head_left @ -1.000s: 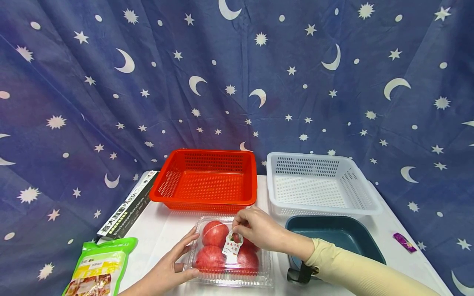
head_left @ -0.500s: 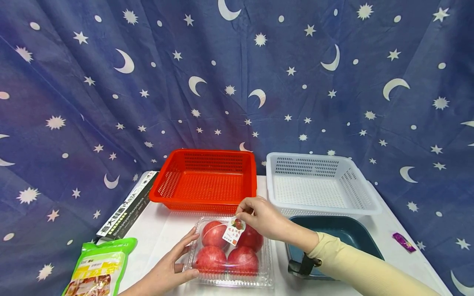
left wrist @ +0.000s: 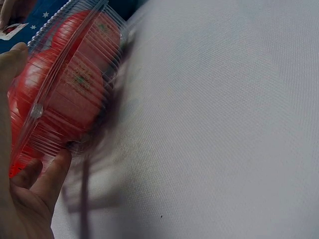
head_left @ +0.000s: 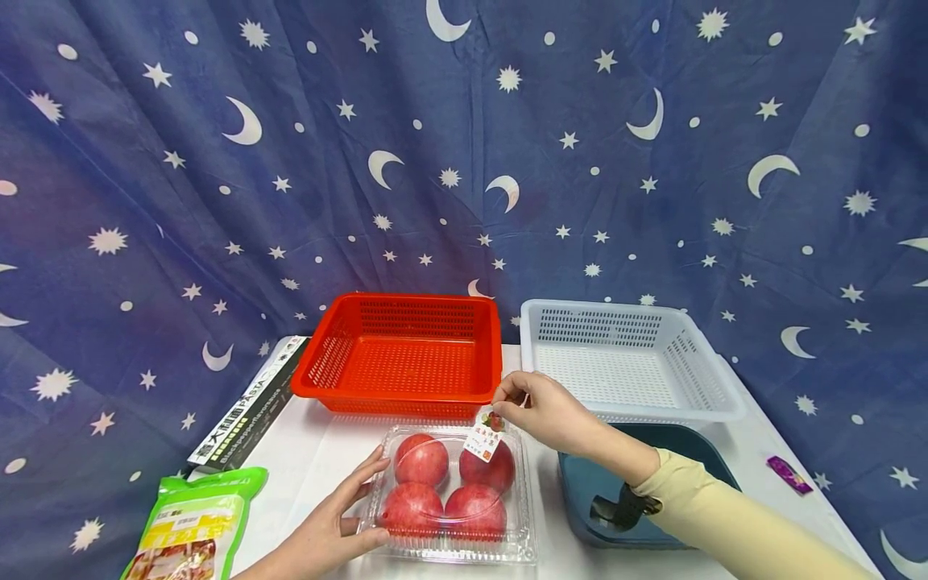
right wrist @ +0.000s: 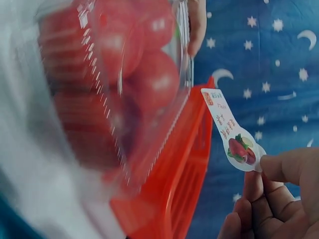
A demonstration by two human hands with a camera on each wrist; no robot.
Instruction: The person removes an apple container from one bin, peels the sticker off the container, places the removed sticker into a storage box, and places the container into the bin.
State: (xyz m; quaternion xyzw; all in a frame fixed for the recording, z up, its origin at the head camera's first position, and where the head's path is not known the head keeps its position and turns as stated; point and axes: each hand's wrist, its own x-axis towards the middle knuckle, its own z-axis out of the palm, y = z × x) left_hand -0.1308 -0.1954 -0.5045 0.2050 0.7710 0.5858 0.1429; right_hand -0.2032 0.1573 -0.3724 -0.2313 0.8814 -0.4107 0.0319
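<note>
A clear plastic clamshell box (head_left: 518, 515) of red apples (head_left: 413, 506) sits on the table in front of me. My left hand (head_left: 335, 524) rests against its left side, fingers and thumb nearly straight and spread; in the left wrist view, fingertips (left wrist: 61, 158) touch the wall. Above the far right part of the lid, my right hand (head_left: 544, 411) pinches a small white label (head_left: 484, 433) between thumb and fingers. The label carries a fruit picture and red print, and hangs apart from the lid in the right wrist view.
Behind the box stand a red basket (head_left: 406, 403) and a white basket (head_left: 631, 407). A dark blue basin (head_left: 590, 519) lies under my right forearm. At left are a pasta box (head_left: 250, 403) and a green food bag (head_left: 192, 524); a purple packet (head_left: 790, 475) lies far right.
My right hand has peeled the label up off the lid, lifting it away and moving right and back. The left hand and the box have stayed in place.
</note>
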